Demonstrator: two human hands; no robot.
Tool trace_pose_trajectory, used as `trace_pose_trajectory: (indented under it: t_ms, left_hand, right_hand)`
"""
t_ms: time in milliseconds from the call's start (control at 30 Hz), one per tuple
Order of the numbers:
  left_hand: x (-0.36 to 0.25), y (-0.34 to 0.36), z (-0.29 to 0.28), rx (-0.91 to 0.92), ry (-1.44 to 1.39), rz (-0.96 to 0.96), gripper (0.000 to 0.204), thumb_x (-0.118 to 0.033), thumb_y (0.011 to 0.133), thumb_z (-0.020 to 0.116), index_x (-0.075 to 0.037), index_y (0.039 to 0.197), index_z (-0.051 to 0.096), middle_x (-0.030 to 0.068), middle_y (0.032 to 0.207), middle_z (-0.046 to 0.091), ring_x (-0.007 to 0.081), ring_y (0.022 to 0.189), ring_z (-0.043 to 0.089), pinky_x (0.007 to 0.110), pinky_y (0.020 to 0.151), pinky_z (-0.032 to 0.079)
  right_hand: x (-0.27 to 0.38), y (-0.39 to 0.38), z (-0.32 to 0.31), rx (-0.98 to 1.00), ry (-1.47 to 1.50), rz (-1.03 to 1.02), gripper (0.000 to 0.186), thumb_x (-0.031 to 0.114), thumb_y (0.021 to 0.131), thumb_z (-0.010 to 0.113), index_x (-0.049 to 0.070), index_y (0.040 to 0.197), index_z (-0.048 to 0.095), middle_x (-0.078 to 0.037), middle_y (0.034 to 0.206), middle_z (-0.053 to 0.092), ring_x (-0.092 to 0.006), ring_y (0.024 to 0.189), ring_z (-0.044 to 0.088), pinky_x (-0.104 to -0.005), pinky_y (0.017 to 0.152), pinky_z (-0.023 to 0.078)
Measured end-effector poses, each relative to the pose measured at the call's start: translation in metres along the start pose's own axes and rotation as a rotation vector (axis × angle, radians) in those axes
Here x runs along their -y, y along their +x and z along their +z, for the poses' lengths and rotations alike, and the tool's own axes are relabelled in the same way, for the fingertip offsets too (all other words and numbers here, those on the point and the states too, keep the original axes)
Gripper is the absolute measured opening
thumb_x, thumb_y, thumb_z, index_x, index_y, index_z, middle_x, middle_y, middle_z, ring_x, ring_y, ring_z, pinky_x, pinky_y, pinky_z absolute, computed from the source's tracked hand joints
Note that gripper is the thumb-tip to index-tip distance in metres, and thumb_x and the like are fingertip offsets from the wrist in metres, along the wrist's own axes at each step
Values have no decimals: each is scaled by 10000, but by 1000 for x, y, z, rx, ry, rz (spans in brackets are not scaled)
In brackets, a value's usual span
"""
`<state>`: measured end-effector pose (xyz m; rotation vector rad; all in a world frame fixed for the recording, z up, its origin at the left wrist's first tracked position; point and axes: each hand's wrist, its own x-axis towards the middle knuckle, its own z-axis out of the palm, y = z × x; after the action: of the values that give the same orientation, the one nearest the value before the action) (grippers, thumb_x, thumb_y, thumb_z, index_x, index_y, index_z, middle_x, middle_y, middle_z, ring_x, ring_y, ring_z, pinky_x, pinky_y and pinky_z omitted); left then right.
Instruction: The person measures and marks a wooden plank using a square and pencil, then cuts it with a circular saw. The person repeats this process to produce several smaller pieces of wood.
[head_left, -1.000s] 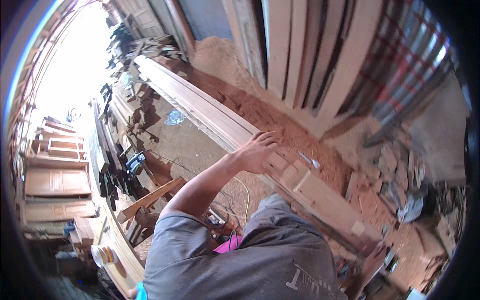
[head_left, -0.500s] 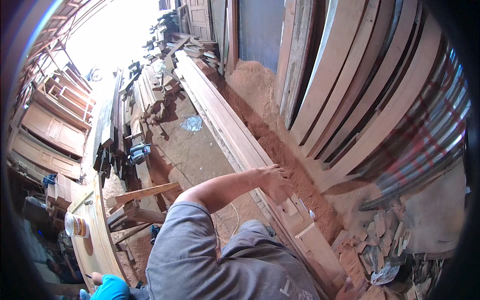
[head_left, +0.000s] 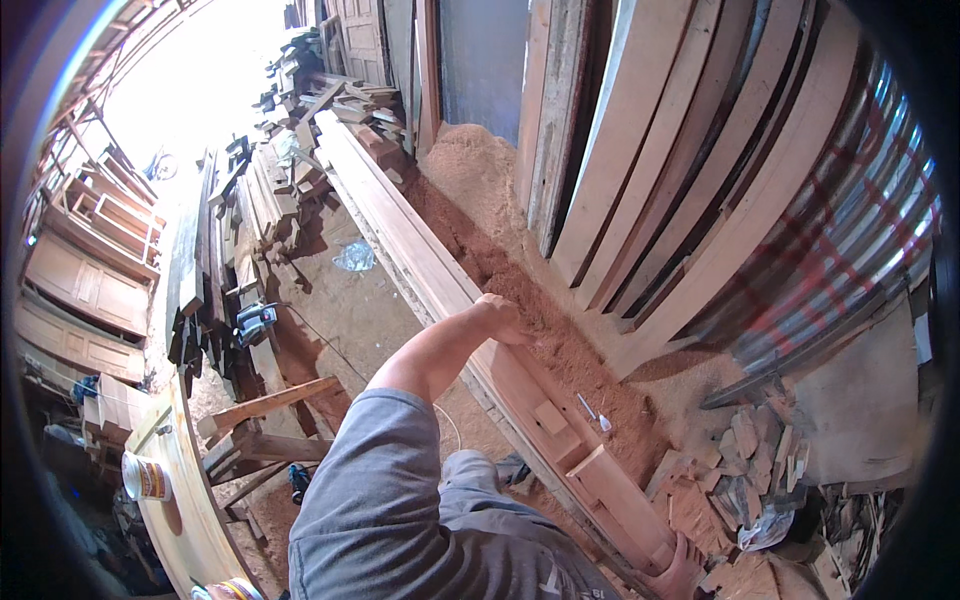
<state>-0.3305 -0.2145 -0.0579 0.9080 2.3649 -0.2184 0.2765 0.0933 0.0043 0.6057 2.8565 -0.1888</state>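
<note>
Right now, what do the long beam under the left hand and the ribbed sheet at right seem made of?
The long beam looks like bare, planed wood: pale brown, matte, without varnish shine. The ribbed sheet is probably metal, perhaps partly painted, as its ridges glint between reddish streaks.

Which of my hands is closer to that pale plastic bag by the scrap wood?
Right. Your right hand is at the plank's near end, left of the bag; your left hand is farther up the plank, well away from the bag.
</note>
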Motion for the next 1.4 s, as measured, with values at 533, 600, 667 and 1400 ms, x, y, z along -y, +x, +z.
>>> trace_pose_trajectory:
  t_ms: [533, 600, 667, 1400]
  left_hand:
    - [-3, -10, 2, 79, 48, -5, 947, -826, 1005, 350, -15, 1121, 825, 231, 1177, 779, 387, 1252, 688, 477, 1103, 513]
    - [-1, -3, -2, 82, 81, 2, 950, -821, 1016, 321, -25, 1104, 832, 219, 1172, 784, 373, 1230, 703, 478, 1079, 527]
    - [38, 2, 23, 52, 113, -13, 956, -825, 1017, 290, -46, 1087, 841, 199, 1174, 790, 339, 1182, 734, 476, 1031, 555]
    - [-66, -2, 21, -595, -592, 336, 203, -108, 957, 791, 14, 1118, 787, 124, 981, 806, 180, 885, 750, 352, 814, 597]
  right_hand:
    - [-4, 2, -3, 18, -3, 14, 1045, 633, 715, 866, 123, 1564, 532, -210, 1437, 646, -395, 1360, 583, -545, 1178, 404]
    - [10, 10, -14, 35, 27, 14, 1002, 647, 771, 842, 65, 1534, 552, -251, 1423, 643, -426, 1348, 584, -563, 1173, 401]
    - [23, 22, -5, 34, 121, -29, 1047, 665, 749, 849, 4, 1508, 559, -278, 1412, 629, -458, 1335, 577, -613, 1172, 374]
    - [106, -5, 30, -764, 581, 528, 392, 258, 900, 844, 58, 1225, 752, -147, 1212, 741, -369, 1138, 684, -504, 1038, 509]
